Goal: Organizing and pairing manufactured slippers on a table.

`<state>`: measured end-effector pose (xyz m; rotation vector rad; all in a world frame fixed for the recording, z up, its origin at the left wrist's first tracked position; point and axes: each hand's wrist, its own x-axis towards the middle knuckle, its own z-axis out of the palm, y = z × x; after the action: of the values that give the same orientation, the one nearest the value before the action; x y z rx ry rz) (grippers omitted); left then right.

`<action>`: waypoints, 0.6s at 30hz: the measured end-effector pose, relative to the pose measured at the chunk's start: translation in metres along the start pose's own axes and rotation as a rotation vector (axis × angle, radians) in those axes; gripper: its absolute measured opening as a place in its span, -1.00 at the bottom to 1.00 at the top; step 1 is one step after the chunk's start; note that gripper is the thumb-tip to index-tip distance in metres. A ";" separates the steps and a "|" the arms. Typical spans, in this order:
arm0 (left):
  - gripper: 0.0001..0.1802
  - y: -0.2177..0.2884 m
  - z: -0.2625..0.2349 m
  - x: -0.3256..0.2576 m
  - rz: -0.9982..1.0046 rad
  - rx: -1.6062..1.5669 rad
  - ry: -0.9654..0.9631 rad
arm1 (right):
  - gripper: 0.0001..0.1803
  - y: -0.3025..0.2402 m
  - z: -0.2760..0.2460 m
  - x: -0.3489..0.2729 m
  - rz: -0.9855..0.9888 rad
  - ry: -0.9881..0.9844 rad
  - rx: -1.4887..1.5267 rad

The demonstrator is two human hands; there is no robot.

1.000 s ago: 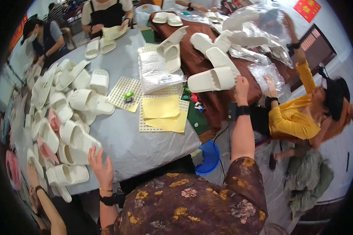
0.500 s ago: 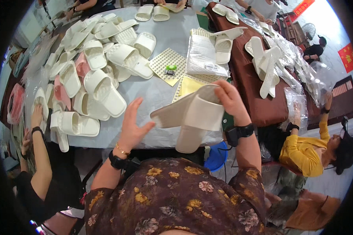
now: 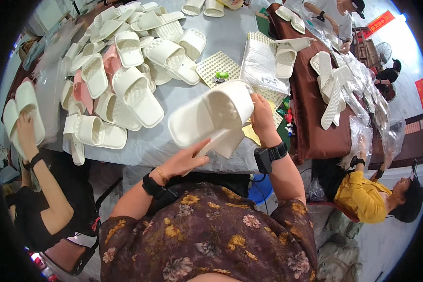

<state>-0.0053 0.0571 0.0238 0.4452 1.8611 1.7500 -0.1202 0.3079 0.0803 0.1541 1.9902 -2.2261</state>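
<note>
A pair of white slippers (image 3: 197, 117) hangs in front of me above the near table edge. My right hand (image 3: 264, 120) is closed on them at the strap end. One slipper shows its insole and raised-pattern strap; the other is partly hidden beneath it. My left hand (image 3: 185, 160) is at the lower slipper (image 3: 225, 144), with index finger and thumb stretched apart near its edge. Whether those fingers touch it I cannot tell. To the left lies a heap of white slippers (image 3: 135, 96), with pink slippers (image 3: 112, 63) among them.
Dotted sticker sheets (image 3: 217, 64), a small green object (image 3: 221, 75) and a bubble-wrap package (image 3: 263, 70) lie beyond the slippers. A brown padded surface (image 3: 310, 136) holds more slippers (image 3: 331, 89). Co-workers sit at left and right; one hand (image 3: 27, 127) at left holds white slippers.
The slippers have turned so one insole faces up, and moved left and up. My left hand has come in to the lower slipper. The left co-worker's slippers have moved outward.
</note>
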 end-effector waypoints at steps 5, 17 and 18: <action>-0.37 -0.009 -0.007 0.000 -0.337 -0.570 -0.260 | -0.72 0.028 -0.010 0.020 0.008 0.020 0.001; -0.62 -0.006 0.009 -0.014 0.063 0.883 0.445 | -0.71 0.064 -0.007 0.017 -0.086 -0.102 -0.800; -0.58 0.000 0.009 -0.011 0.148 0.926 0.521 | -0.70 0.064 -0.007 0.016 -0.148 -0.072 -0.811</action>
<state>0.0092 0.0581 0.0254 0.4853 3.0530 1.0232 -0.1246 0.3073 0.0139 -0.1712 2.7294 -1.2887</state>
